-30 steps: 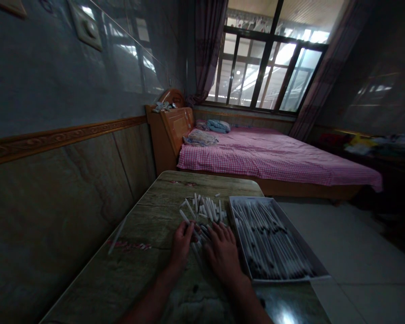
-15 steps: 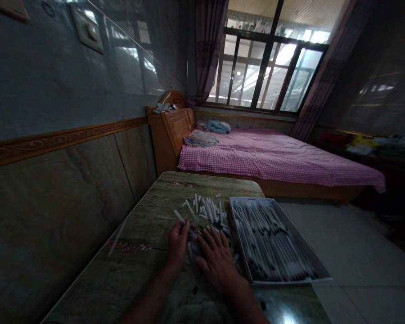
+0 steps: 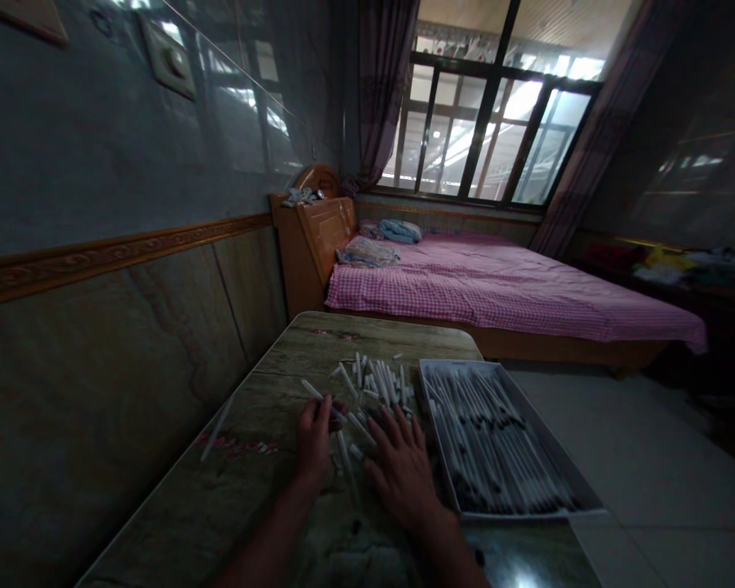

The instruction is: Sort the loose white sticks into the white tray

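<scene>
My left hand (image 3: 314, 437) pinches a slim whitish tube (image 3: 311, 389), which slants up to the left past the fingertips. Close beside it, my right hand (image 3: 404, 465) lies palm down with fingers spread over some loose white pieces; what is under the palm is hidden. One white stick (image 3: 363, 428) reaches from between the hands to the right fingers. Another pale tube (image 3: 345, 453) rests on the table between my hands. Just beyond the fingers is a loose heap of short white tubes (image 3: 383, 380). To the right stands a shallow white box (image 3: 444, 482) holding many long, thin white sticks with dark ends (image 3: 483, 425).
The wood-patterned table (image 3: 251, 490) has its left edge along the tiled wall (image 3: 98, 367). A single clear strip (image 3: 217, 429) lies near that edge. Small dark bits (image 3: 356, 527) lie toward me. A bed (image 3: 496, 286) with a pink checked sheet stands beyond the table.
My left hand has moved slightly left with the tube. My right hand has shifted slightly right, and the gap between the hands is wider, showing more of the tubes there.
</scene>
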A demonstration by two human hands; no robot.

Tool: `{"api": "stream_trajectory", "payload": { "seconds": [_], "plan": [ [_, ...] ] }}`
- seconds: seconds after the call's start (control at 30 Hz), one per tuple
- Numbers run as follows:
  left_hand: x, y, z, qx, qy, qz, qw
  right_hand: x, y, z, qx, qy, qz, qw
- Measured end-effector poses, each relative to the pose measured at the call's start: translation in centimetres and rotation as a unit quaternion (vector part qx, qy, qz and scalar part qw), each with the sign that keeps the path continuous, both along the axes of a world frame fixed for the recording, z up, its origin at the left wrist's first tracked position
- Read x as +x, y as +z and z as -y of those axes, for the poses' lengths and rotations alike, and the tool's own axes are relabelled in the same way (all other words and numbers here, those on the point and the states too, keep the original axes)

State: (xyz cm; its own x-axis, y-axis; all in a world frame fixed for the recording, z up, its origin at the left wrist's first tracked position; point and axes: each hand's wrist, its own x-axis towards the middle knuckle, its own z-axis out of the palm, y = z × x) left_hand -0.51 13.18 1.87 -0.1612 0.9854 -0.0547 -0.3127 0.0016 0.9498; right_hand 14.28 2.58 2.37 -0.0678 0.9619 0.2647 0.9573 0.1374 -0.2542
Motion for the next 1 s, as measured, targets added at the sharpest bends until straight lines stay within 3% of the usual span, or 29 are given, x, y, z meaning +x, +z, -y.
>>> {"api": "stream_trajectory", "payload": {
  "seconds": [0.13,0.23,0.4,0.8,1.0],
  "plan": [
    [-0.2,-0.3,-0.1,0.006,0.001,-0.016,1.0,-0.8,0.8,0.5,-0.012,0.099,0.001,0.995],
    [-0.3,-0.4,-0.2,0.005,-0.001,-0.016,1.0,-1.4,1.1,0.7,-0.044,0.131,-0.01,0.99],
    [-0.2,-0.1,-0.2,0.0,0.006,-0.001,1.0,-1.5,0.4,0.3,-0.063,0.06,-0.034,0.996],
    [-0.3,-0.3,-0.6,-0.013,0.001,0.015,1.0,-1.3,-0.3,-0.8,0.002,-0.104,-0.057,0.993],
    [-0.1,-0.4,-0.7,-0.007,-0.016,-0.01,1.0,-1.4,-0.2,-2.8,-0.028,-0.118,-0.021,0.992]
  ]
}}
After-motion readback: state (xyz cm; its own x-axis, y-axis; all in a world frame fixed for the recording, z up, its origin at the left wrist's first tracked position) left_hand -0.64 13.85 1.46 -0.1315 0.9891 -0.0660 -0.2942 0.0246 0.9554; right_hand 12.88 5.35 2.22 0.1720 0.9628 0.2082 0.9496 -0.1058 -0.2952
